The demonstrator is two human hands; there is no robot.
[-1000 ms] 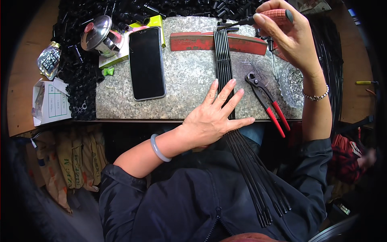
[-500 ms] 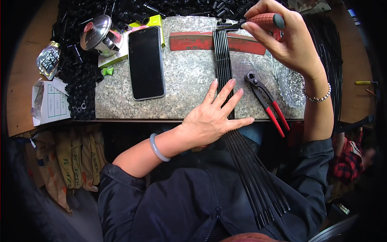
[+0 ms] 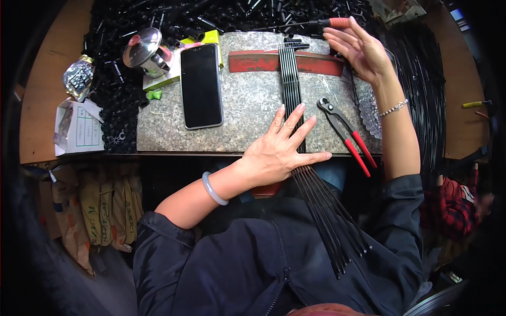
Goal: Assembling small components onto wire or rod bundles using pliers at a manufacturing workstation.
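My left hand (image 3: pixel 276 145) lies spread and flat across a bundle of thin black rods (image 3: pixel 289 73), which resemble umbrella ribs. Their far ends rest over a worn red bar (image 3: pixel 255 62); the near ends fan out over my lap. At the back right, my right hand (image 3: pixel 363 52) is open, fingers stretched. Its thumb and fingertips are close to the red handle of a screwdriver-like tool (image 3: pixel 337 22) with a thin shaft pointing left; whether they touch it I cannot tell. Red-handled pincers (image 3: pixel 345 131) lie open-jawed right of the rods.
A phone (image 3: pixel 201 87) lies on the speckled stone slab (image 3: pixel 158 126), beside a lidded metal cup (image 3: pixel 145 52) and a yellow-green box (image 3: pixel 213 39). Black tubular parts (image 3: pixel 113 84) are heaped behind and left. More black rods (image 3: pixel 421 95) and a clear tray (image 3: pixel 370 113) are at right.
My right hand has opened and shifted left and down from its grip round the red handle. The tool has swung to point left across the heap. My left hand stays on the rods.
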